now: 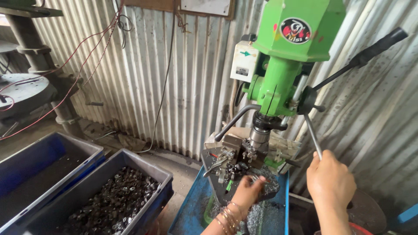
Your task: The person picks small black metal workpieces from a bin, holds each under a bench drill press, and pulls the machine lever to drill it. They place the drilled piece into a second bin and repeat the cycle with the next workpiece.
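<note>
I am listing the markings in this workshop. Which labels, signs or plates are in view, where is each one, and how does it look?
Round badge: front of the green drill press head, black oval with red and white marking.
Switch box plate: left side of the drill head, white rectangle with a small green arrow.
Board: on the corrugated wall at the top edge, pale panel in a brown frame, partly cut off.

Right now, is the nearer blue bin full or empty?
Partly full: the nearer blue bin holds a heap of small dark metal parts.

handle tip [319,153] inside right grip [331,180]
</note>
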Demonstrator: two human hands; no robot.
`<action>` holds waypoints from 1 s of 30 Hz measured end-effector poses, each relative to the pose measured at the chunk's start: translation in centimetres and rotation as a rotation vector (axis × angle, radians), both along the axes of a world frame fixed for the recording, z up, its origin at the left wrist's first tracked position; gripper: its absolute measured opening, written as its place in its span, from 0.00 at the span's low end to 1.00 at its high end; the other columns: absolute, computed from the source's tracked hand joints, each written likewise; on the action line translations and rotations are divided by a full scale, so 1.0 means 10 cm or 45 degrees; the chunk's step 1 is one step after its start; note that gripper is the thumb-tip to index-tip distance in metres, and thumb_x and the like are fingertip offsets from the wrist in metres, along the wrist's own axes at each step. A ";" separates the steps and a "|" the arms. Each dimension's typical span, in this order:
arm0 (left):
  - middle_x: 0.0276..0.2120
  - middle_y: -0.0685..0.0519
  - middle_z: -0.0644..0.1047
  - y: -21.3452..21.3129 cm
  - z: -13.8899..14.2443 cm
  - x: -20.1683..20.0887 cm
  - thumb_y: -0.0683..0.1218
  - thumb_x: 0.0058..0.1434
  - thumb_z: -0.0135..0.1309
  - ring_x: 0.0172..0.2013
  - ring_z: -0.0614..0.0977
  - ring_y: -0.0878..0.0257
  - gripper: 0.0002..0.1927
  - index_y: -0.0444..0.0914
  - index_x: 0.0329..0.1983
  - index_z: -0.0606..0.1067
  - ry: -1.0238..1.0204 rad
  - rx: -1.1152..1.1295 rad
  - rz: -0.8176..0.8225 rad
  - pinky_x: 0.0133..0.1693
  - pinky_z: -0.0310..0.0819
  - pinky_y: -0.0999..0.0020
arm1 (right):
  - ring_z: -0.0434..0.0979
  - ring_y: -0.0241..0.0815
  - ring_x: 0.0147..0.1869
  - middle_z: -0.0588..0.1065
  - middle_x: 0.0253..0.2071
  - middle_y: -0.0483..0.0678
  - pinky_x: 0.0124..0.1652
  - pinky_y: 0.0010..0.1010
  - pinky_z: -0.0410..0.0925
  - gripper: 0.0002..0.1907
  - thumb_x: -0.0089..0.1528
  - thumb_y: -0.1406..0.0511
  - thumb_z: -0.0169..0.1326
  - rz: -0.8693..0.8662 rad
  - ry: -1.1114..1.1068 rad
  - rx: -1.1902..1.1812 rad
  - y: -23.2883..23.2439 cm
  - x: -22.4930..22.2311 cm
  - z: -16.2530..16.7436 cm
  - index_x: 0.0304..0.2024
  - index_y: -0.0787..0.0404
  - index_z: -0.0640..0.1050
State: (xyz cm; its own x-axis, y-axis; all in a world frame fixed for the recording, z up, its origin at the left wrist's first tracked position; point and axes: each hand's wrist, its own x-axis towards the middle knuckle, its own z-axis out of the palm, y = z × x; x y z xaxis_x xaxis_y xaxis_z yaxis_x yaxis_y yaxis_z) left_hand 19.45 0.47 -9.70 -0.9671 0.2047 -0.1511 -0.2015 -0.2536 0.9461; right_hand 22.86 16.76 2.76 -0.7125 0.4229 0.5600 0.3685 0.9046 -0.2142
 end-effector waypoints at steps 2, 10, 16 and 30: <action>0.29 0.55 0.78 0.07 0.09 -0.12 0.55 0.67 0.49 0.24 0.77 0.67 0.16 0.42 0.52 0.70 -0.155 0.299 0.196 0.27 0.76 0.70 | 0.82 0.67 0.40 0.81 0.33 0.61 0.40 0.55 0.74 0.18 0.71 0.53 0.46 -0.001 -0.009 -0.021 0.00 0.01 0.01 0.39 0.58 0.78; 0.60 0.44 0.70 0.25 0.28 -0.20 0.55 0.72 0.42 0.54 0.77 0.58 0.26 0.42 0.69 0.57 -0.343 1.029 0.489 0.57 0.72 0.61 | 0.82 0.66 0.40 0.81 0.33 0.59 0.40 0.54 0.74 0.18 0.71 0.53 0.46 -0.013 -0.028 -0.052 0.00 0.02 0.06 0.39 0.57 0.78; 0.76 0.44 0.54 0.14 0.24 -0.09 0.63 0.70 0.36 0.70 0.68 0.49 0.39 0.43 0.77 0.41 -0.357 1.379 0.234 0.66 0.67 0.52 | 0.82 0.67 0.40 0.81 0.33 0.59 0.40 0.54 0.74 0.18 0.71 0.53 0.45 -0.007 -0.035 -0.089 0.01 0.02 0.08 0.38 0.58 0.77; 0.65 0.52 0.71 0.06 0.08 -0.10 0.60 0.69 0.37 0.62 0.75 0.54 0.29 0.43 0.70 0.61 -0.283 1.256 0.082 0.58 0.73 0.50 | 0.82 0.67 0.40 0.81 0.32 0.60 0.40 0.55 0.74 0.19 0.71 0.52 0.46 0.007 -0.011 -0.087 -0.01 0.03 0.07 0.38 0.58 0.77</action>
State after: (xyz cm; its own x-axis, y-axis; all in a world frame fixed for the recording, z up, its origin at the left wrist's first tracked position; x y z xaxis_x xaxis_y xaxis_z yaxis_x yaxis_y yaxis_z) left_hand 18.41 1.10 -8.90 -0.9513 0.2837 -0.1205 -0.3057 -0.9185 0.2509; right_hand 23.14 16.64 3.47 -0.7197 0.4559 0.5237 0.3656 0.8900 -0.2724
